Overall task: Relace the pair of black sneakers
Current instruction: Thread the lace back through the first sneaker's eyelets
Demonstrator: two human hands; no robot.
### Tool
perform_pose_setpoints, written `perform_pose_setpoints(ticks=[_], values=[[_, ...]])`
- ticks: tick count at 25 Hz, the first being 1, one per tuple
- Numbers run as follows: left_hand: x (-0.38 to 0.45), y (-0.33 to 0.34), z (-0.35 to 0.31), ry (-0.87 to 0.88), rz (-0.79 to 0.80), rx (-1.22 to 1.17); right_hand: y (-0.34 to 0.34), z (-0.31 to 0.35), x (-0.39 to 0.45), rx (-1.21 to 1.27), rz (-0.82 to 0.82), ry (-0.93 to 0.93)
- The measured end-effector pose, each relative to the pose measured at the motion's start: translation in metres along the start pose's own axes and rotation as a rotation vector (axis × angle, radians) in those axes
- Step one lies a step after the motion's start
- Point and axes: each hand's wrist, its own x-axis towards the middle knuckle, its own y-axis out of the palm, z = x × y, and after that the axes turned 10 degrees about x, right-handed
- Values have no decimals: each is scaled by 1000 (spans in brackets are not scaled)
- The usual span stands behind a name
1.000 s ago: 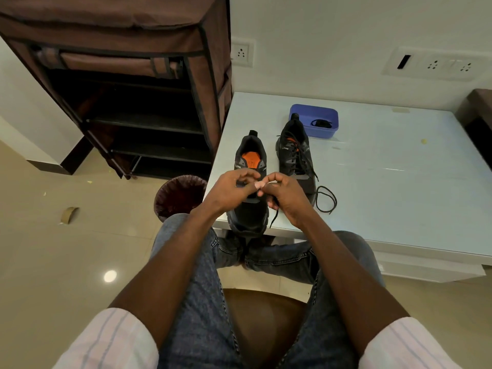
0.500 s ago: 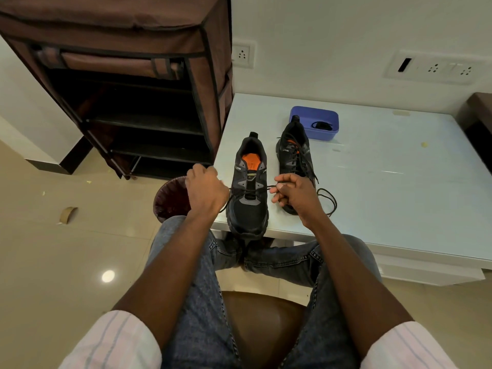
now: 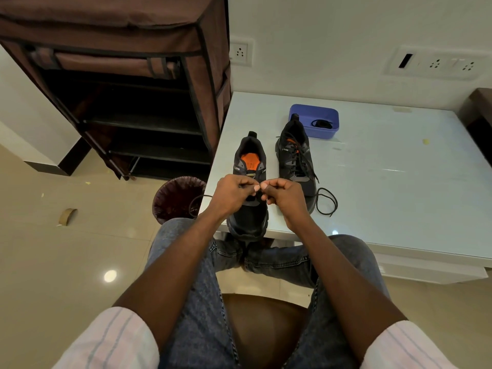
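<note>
Both hands sit over the mid part of the left sneaker [image 3: 249, 209], so eyelets & tongue there are hidden; can't tell which eyelet the lace is at. Left hand [image 3: 232, 195] & right hand [image 3: 285, 196] have fingers curled, thumb tips nearly touching, each pinching the black lace [image 3: 198, 202]. The lace is barely visible between the fingers; a loop of it trails off the left edge of the white table [image 3: 399, 187] over the wastebasket [image 3: 175, 198]. Left sneaker lies at the table's near edge, toe twd the person & slightly overhanging, heel away, long axis near-to-far, orange insole showing. Right sneaker [image 3: 295, 161] just beside it, parallel, same heading, laced, its lace end [image 3: 326, 201] coiled on the table. Blue tray [image 3: 314, 129] behind it holds sth dark, too small to ID.
</note>
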Motion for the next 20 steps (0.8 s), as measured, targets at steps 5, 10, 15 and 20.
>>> perform_pose_setpoints(ticks=[5, 10, 15, 20], values=[[7, 6, 3, -51, -50, 45, 2, -3, 4, -104, -55, -52], [13, 11, 8, -70, -197, 443, 7, -20, 7, -625, -87, -326], [14, 14, 14, -22, -230, 539, 3, -30, 11, -584, -69, -101], [16, 39, 14, -175, -271, 280, -1, -29, 12, -529, -81, -43]])
